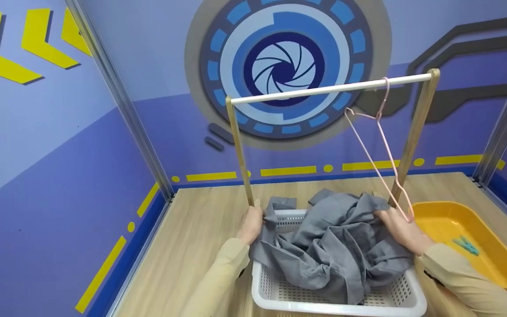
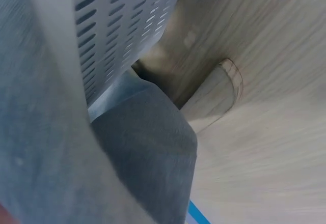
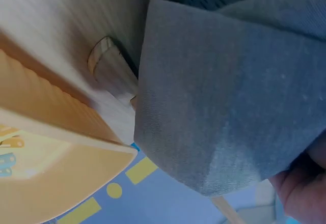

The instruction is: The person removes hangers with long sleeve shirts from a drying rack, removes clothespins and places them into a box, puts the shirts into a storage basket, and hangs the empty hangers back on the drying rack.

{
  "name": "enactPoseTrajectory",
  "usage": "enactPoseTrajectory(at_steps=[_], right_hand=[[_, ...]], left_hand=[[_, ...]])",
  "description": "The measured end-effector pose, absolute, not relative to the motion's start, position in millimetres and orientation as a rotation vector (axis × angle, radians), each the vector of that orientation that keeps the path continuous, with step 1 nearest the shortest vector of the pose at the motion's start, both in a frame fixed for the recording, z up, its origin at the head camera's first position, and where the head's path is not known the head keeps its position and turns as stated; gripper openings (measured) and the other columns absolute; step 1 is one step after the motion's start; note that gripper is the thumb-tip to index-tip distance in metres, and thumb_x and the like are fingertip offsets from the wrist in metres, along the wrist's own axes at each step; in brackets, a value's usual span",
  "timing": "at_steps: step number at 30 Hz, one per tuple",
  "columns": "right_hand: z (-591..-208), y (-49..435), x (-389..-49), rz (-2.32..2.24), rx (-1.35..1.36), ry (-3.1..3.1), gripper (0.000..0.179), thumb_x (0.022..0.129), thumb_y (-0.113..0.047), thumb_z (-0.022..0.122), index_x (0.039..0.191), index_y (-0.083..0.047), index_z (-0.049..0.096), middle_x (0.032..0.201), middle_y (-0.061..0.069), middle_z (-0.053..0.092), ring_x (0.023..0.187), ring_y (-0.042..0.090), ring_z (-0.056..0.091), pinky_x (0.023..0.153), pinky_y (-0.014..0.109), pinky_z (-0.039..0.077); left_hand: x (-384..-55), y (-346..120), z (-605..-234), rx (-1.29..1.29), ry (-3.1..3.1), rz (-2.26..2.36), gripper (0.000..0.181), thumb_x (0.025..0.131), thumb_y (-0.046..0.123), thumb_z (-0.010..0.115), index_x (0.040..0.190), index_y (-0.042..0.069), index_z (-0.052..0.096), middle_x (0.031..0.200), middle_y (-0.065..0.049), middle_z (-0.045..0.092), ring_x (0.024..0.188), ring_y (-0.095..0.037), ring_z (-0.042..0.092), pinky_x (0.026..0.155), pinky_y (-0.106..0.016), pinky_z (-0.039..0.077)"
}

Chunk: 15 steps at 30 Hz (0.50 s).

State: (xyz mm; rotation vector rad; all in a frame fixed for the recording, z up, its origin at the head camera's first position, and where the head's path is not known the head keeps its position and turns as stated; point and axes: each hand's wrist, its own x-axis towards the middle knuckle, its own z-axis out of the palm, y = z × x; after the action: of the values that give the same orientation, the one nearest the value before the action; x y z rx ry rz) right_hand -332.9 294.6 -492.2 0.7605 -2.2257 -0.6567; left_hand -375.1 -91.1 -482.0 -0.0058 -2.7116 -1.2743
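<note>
A rumpled grey shirt [image 1: 332,237] lies heaped in a white perforated basket [image 1: 337,307], with folds draped over its left and right rims. My left hand [image 1: 252,223] grips the shirt's cloth at the left side. On the right, my right hand [image 1: 405,231] pinches another part of it, just below the pink hanger [image 1: 383,145]. In the left wrist view the shirt [image 2: 147,142] hangs beside the basket wall [image 2: 122,25]. A flat, stitched-looking piece of the shirt [image 3: 229,96] fills much of the right wrist view, with part of the right hand [image 3: 303,188] at its edge.
Behind the basket stands a wooden rack with a white rail [image 1: 328,89], from which the hanger hangs near the right post [image 1: 418,127]. A yellow tray [image 1: 495,233] holding teal clothespins [image 1: 467,245] sits to the right. Patterned walls enclose the wooden table [image 1: 196,220].
</note>
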Motion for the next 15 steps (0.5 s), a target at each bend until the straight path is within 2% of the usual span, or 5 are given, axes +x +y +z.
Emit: enactPoseTrajectory(at_steps=[2, 5, 8, 15], right_hand=[[-492.9, 294.2, -334.9, -0.214, 0.793, -2.318, 0.016, 0.075, 0.016, 0.04, 0.071, 0.001, 0.044, 0.059, 0.009, 0.036, 0.051, 0.02, 0.039, 0.045, 0.031, 0.034], [-490.3, 291.6, -338.7, 0.328, 0.755, -2.384, 0.019, 0.073, 0.015, 0.051, 0.069, -0.004, 0.049, 0.057, 0.001, 0.04, 0.05, 0.017, 0.04, 0.045, 0.032, 0.033], [-485.4, 288.7, -341.2, 0.434, 0.659, -2.453, 0.021, 0.076, 0.014, 0.05, 0.069, -0.006, 0.051, 0.056, -0.003, 0.039, 0.049, 0.014, 0.038, 0.045, 0.03, 0.03], [-481.6, 281.9, -342.1, 0.521, 0.619, -2.435, 0.021, 0.077, 0.016, 0.047, 0.073, -0.004, 0.052, 0.056, -0.002, 0.041, 0.05, 0.012, 0.039, 0.045, 0.027, 0.029]], left_hand=[[-376.3, -91.6, -480.2, -0.063, -2.726, -1.104, 0.033, 0.088, 0.014, 0.038, 0.056, 0.013, 0.044, 0.052, 0.002, 0.042, 0.047, -0.015, 0.037, 0.045, -0.031, 0.034], [-377.2, -92.1, -474.9, -0.12, -2.702, -0.962, 0.036, 0.088, 0.013, 0.04, 0.054, 0.008, 0.05, 0.053, 0.001, 0.044, 0.049, -0.017, 0.04, 0.046, -0.033, 0.037], [-377.4, -91.9, -468.1, -0.102, -2.666, -1.063, 0.038, 0.089, 0.015, 0.042, 0.057, 0.005, 0.06, 0.053, 0.001, 0.047, 0.049, -0.017, 0.042, 0.047, -0.032, 0.038], [-378.2, -92.4, -455.6, -0.197, -2.667, -0.938, 0.016, 0.077, 0.006, 0.058, 0.063, 0.007, 0.065, 0.057, 0.002, 0.05, 0.051, -0.014, 0.044, 0.046, -0.029, 0.039]])
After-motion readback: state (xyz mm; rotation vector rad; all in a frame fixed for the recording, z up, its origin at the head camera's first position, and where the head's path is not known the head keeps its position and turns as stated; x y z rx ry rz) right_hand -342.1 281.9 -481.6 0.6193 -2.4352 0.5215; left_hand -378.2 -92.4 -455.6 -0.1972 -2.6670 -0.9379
